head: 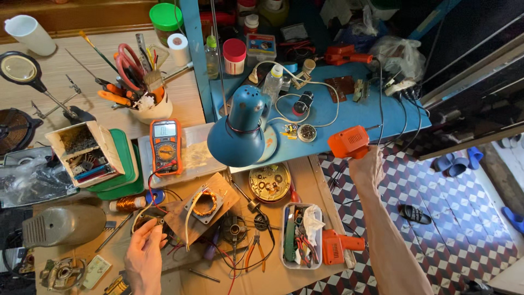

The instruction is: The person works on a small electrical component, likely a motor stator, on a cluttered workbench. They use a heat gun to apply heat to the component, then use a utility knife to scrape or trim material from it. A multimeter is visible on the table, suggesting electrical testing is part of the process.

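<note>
The right hand [367, 166] is stretched far out to the right edge of the blue shelf [349, 112], its fingers wrapped around the grip of an orange soldering gun [349, 142]; the gun's body stands just beyond the knuckles, touching the hand, with a dark cord running up from it toward the plugs at the far right. The left hand [144, 254] lies near the front of the wooden bench [82, 71], fingers loosely curled and pinching a small dark round part [146, 221] at the fingertips. Just right of that hand sits a wooden block [210, 207] bearing a copper coil [205, 204] in a metal frame. Farther off, an orange multimeter [165, 146] lies on a clear plastic box, and a blue desk lamp [240, 128] hangs over the bench between the two hands. A second orange tool [335, 246] rests near the right front edge, beside a small tray of oddments [301, 236].
</note>
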